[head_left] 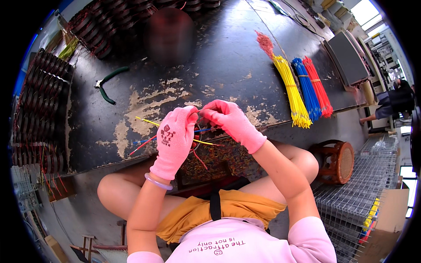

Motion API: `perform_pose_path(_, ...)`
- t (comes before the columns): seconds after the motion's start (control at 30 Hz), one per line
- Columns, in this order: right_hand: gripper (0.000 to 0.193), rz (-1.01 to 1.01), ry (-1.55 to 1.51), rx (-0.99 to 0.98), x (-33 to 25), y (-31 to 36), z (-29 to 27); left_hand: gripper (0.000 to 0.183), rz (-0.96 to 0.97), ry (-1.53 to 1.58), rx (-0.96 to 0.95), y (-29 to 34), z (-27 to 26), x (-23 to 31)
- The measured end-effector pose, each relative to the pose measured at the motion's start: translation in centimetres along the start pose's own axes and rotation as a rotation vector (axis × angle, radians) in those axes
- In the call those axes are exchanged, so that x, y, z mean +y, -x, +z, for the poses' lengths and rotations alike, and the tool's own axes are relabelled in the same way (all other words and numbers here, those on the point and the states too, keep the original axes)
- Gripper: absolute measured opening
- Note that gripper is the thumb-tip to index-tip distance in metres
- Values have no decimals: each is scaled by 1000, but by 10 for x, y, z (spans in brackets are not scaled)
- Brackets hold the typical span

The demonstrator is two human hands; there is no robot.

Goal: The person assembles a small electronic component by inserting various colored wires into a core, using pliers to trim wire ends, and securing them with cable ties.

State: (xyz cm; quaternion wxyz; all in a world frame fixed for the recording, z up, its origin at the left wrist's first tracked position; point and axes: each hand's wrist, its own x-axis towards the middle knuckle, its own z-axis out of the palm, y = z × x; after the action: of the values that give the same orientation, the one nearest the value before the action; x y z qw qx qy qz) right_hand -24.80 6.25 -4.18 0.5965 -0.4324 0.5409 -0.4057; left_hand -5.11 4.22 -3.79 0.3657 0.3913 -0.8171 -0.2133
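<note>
Both my hands wear pink gloves and meet in front of me near the table's front edge. My left hand (172, 133) is closed, its fingertips pinched beside those of the right. Red, blue and yellow wires (144, 147) stick out on both sides of it. My right hand (232, 121) is also closed, thumb and finger pressed together at a small dark bit I cannot make out. The gloves hide most of what is held. Below the hands, between my legs, lies a container (228, 172) full of short coloured wire scraps.
Green-handled pliers (105, 84) lie on the worn black table (219, 57). Bundles of yellow (291, 94), blue (306, 87) and red wires (319, 87) lie to the right. Stacked black rings with red wires (41, 109) line the left. A wooden stool (340, 162) and wire-mesh rack (351, 197) stand right.
</note>
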Motion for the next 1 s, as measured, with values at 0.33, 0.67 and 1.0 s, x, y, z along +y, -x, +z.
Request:
perform_pose_path(0.33,25,-272,88,437,13,22,-53,22,34,-16,-30,-1,-8,-9)
perform_pose_path(0.67,28,-134,317,11,-5,9,23,20,-16,80,16,1,-5,-13)
perform_pose_path(1.0,14,-285,216,237,8,33,24,21,24,45,-54,1,-9,-12)
